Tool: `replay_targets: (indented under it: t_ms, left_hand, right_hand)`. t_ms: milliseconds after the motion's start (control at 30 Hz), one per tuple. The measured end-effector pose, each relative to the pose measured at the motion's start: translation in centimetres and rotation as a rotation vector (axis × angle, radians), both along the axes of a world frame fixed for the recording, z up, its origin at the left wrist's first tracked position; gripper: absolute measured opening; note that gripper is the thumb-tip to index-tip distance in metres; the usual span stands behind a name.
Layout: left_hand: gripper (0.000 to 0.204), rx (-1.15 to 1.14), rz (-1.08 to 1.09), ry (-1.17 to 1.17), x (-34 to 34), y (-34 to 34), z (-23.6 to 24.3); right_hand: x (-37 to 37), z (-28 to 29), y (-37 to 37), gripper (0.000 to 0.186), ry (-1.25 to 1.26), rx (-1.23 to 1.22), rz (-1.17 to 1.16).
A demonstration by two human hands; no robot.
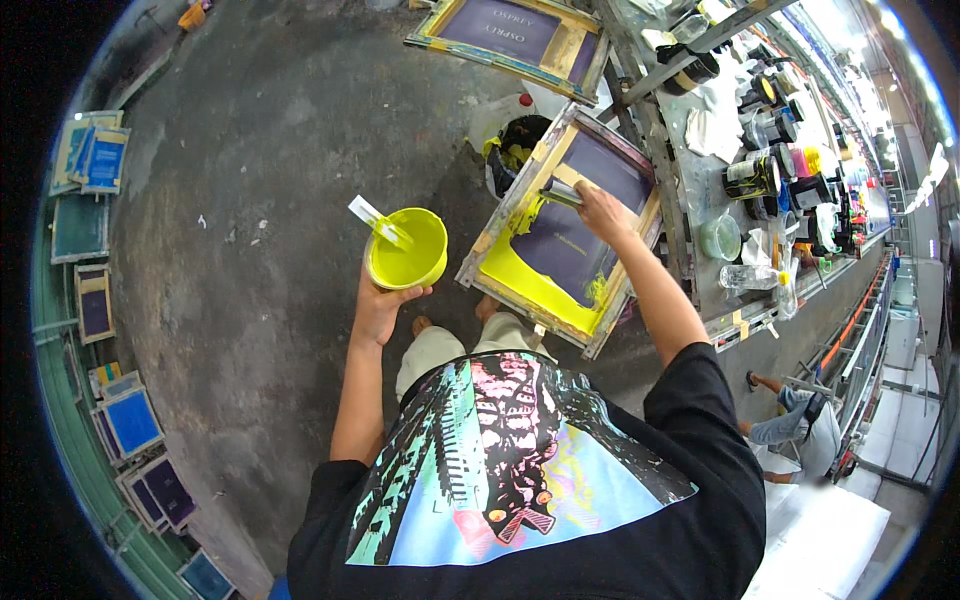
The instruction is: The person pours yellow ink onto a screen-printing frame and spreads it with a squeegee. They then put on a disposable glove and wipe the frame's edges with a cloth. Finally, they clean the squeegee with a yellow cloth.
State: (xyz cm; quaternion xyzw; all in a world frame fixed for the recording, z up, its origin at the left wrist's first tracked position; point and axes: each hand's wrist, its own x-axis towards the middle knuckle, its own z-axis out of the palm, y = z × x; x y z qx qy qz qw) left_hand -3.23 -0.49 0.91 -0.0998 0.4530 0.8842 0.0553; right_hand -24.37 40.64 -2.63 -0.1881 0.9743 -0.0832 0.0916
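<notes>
My left hand (388, 298) grips a round tub of yellow-green ink (410, 262), with a white stick (368, 214) standing tilted in it. To its right a wooden-framed printing screen (585, 250) lies at an angle, yellow ink (525, 282) spread over its lower and left parts. My right hand (598, 208) is closed on a metal squeegee (560, 195) at the upper middle of that screen, beside the ink's edge. A bucket (505, 140) with a black, yellow-smeared liner stands behind the screen's upper left side, partly hidden by it.
Another framed screen (450, 35) lies above. A cluttered bench (745, 330) with jars and bottles runs along the right. Screens (130, 420) lean along the left side. Another person (810, 440) is at the lower right by metal rails (875, 310). My bare feet show on the concrete floor (230, 260).
</notes>
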Motion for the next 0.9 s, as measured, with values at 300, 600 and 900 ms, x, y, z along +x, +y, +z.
replay_targets:
  t_ms: [300,600,900]
  left_hand:
    - [0.085,-0.044,0.059,-0.037,2.4,-1.8,0.8]
    - [0.079,0.005,0.063,-0.048,2.8,-0.7,-1.2]
    - [0.091,-0.010,-0.058,0.018,0.4,1.6,-0.8]
  right_hand:
    - [1.2,-8.5,-2.5,0.041,0.220,-0.209,-0.198]
    - [11.2,-10.1,-5.3,0.041,0.083,-0.341,-0.166]
    - [12.3,-9.2,-3.9,0.038,0.042,-0.190,0.235]
